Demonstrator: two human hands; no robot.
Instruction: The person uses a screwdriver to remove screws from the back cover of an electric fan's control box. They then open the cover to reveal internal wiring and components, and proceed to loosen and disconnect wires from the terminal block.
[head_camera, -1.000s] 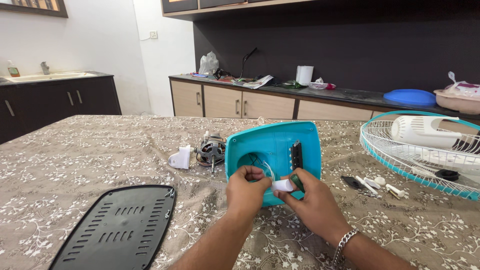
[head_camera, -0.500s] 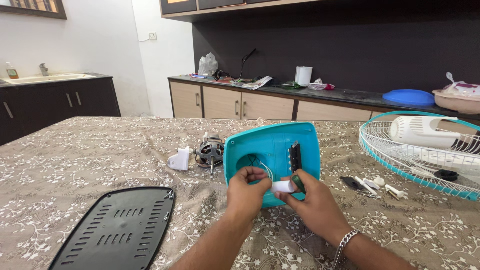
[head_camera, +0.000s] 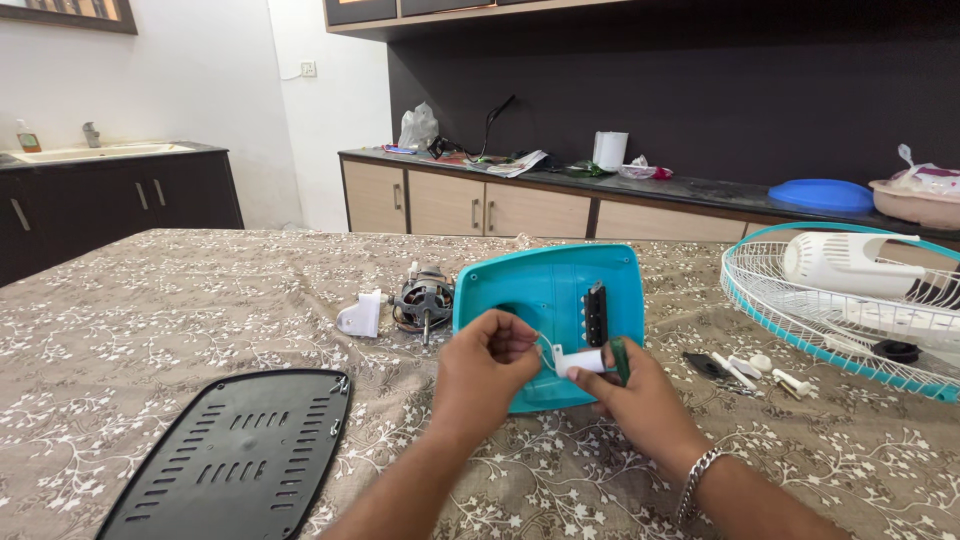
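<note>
A teal plastic fan base housing (head_camera: 560, 285) stands tilted on the patterned tablecloth, its open underside facing me, with a black switch block (head_camera: 595, 312) inside. My right hand (head_camera: 640, 405) holds a small white cylinder (head_camera: 580, 361) with a green piece (head_camera: 619, 358) at its end, in front of the housing's lower edge. My left hand (head_camera: 482, 372) pinches thin wires beside the cylinder, covering the housing's round hole.
A black vented plate (head_camera: 235, 455) lies at the front left. A fan motor (head_camera: 422, 300) and a white bracket (head_camera: 360, 316) sit left of the housing. A wire fan guard (head_camera: 830, 310), small white parts and screws (head_camera: 745, 368) lie to the right. Counters line the back wall.
My right hand has shifted slightly right, pulling the white cylinder away from the housing's hole. My left hand has closed in over the hole.
</note>
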